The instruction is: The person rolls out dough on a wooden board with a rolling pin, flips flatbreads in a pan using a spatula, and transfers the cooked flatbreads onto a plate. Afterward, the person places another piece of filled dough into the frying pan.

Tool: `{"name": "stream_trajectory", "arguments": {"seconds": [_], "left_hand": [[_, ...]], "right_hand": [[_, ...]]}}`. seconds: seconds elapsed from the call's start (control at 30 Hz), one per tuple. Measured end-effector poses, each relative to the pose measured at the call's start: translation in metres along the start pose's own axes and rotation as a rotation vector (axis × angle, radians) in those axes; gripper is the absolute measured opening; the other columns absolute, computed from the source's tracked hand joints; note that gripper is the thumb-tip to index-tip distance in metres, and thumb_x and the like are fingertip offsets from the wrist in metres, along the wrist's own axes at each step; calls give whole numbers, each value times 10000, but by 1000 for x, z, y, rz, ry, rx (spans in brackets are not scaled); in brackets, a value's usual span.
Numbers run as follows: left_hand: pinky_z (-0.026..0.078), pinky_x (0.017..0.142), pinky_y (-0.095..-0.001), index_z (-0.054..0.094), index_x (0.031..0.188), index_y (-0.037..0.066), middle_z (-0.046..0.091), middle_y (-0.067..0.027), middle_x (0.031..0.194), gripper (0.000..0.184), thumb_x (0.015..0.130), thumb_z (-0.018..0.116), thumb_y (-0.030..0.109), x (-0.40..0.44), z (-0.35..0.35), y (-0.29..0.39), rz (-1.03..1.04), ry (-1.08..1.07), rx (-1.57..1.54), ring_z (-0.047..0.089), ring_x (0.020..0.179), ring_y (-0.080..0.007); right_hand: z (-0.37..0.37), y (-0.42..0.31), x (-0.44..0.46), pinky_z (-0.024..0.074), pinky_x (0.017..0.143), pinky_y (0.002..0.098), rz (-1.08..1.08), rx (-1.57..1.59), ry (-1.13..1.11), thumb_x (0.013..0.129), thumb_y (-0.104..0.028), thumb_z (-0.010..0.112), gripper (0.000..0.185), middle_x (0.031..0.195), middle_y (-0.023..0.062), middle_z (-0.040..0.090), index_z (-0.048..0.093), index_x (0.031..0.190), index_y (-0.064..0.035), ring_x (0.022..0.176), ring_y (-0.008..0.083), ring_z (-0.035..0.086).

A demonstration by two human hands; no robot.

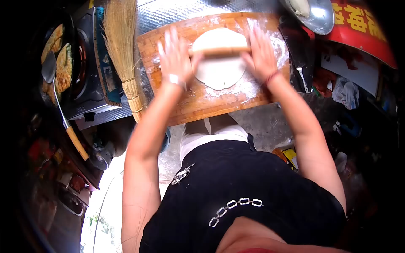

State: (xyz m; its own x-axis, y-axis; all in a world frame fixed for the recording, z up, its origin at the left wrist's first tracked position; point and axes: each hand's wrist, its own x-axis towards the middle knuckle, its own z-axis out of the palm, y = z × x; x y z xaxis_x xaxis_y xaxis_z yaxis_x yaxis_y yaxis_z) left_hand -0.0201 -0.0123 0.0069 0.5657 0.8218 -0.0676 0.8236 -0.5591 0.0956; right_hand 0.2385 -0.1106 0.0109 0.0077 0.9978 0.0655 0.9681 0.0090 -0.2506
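- Grip: left hand (176, 57) and right hand (262, 52), blurred, lie spread over the ends of the rolling pin (221, 51), across the flat dough (219, 75) mid-board.
- Floured wood surrounds the dough; the board (185, 107) ends at 6 o'clock.
- Broom (120, 42) borders it at 9.
- Bowl (324, 24), 2 o'clock: pale lump.
- Pan (69, 26), 9 o'clock: browned flatbreads (64, 67), spatula (49, 67).

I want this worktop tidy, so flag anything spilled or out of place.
The straw broom looks out of place, lying right beside the wooden board used for food. Loose flour is scattered around the dough, which seems normal for rolling.
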Motion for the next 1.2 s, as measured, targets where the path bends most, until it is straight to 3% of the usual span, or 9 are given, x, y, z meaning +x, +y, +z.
{"name": "stream_trajectory", "arguments": {"seconds": [0.17,0.3,0.37,0.43,0.47,0.6,0.73,0.93,1.2], "left_hand": [[108,1121,-573,310,1349,-30,154,-256,1528,800,858,466,581,-168,7,33,39,-216,-395,143,1411,-432],[97,1123,-578,405,1216,-50,147,-293,1514,651,898,429,518,-84,30,9,-125,163,-261,136,1399,-470],[54,1145,-544,410,1324,-48,97,-234,1548,671,946,332,502,-20,18,-21,-250,136,-91,78,1445,-353],[64,1157,-508,405,1352,-22,61,-177,1566,646,969,283,484,27,15,-44,-301,138,21,38,1455,-306],[75,1153,-517,419,1341,-14,76,-178,1565,630,964,310,479,26,9,-43,-256,128,41,55,1454,-308],[119,1133,-556,465,1222,0,133,-196,1556,595,895,450,497,-74,0,-19,-35,-27,-122,142,1436,-353],[129,1129,-548,434,1233,-10,174,-215,1538,676,831,569,516,-108,19,-5,-66,18,-246,138,1424,-391],[80,1161,-491,446,1299,-2,139,-150,1562,632,964,307,515,29,14,-42,-198,175,-11,92,1451,-295],[146,1124,-560,481,1188,46,188,-119,1560,615,880,450,577,-92,20,-10,159,110,-237,187,1433,-314]], "right_hand": [[-31,-17,-66,182,1151,449,-209,14,-207,841,-477,589,779,1470,170,349,339,1418,-16,1388,294,294],[-1,-10,46,196,1143,446,-288,-79,10,890,-530,489,739,1463,189,350,362,1398,-9,1389,297,289],[8,-26,94,216,1127,440,-119,-144,43,921,-471,461,668,1433,184,388,376,1380,7,1365,318,312],[-8,-48,113,443,916,461,-65,-149,324,904,-349,488,420,1189,226,579,562,1137,-8,1042,359,580],[8,-33,103,202,1140,442,-32,-21,36,929,-461,444,665,1446,200,363,352,1392,8,1381,324,278],[-1,-34,-21,124,1168,441,-193,-36,-159,904,-584,424,809,1514,194,256,266,1447,-5,1426,300,198],[-8,-28,-41,113,1172,431,-304,-122,-231,906,-645,340,843,1518,178,254,246,1457,-14,1432,292,181],[27,-18,94,132,1166,439,-97,-116,128,914,-543,429,792,1523,190,229,224,1464,-10,1422,309,197],[-6,-38,-71,119,1164,458,-58,8,-166,879,-547,489,861,1521,229,203,203,1462,19,1428,343,166]]}}
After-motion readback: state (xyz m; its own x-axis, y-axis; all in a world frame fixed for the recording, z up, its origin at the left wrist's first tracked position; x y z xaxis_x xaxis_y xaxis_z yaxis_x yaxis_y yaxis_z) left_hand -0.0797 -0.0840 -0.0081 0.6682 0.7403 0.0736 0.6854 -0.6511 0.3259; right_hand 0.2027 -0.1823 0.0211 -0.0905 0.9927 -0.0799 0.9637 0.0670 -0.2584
